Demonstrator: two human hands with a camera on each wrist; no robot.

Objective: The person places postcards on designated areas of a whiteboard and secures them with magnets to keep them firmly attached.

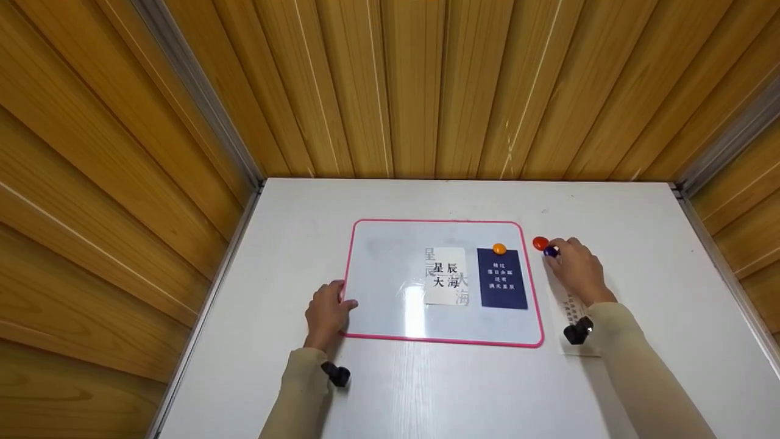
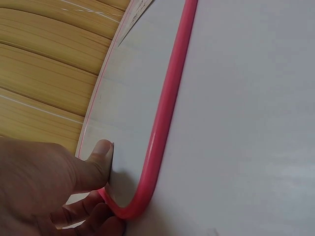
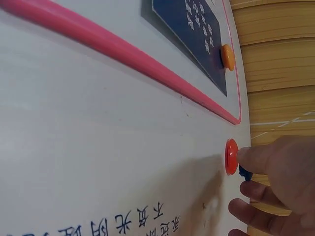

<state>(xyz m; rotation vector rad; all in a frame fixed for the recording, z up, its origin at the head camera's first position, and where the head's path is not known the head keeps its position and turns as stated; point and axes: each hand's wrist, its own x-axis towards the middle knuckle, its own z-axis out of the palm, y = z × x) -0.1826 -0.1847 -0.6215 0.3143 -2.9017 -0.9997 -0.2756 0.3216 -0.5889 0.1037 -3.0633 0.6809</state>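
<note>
A whiteboard [image 1: 384, 268] with a pink rim lies on the white table. My left hand [image 1: 326, 312] grips its left edge near the lower corner; in the left wrist view the thumb [image 2: 101, 155] lies on the face and the fingers curl round the rim. To the right of the board, my right hand [image 1: 576, 268] pinches a dark blue round magnet [image 1: 550, 251]. A red magnet [image 1: 540, 243] is right beside it on the table. On the board, an orange magnet [image 1: 499, 249] sits at the top of a navy card [image 1: 503, 283], left of which lies a white card [image 1: 448, 274].
A pale card with writing [image 1: 573, 349] lies on the table under my right forearm, partly hidden. Wood-patterned panels [image 1: 414, 91] rise behind the table [image 1: 378, 396] and at both sides. Small black devices are on both wrists.
</note>
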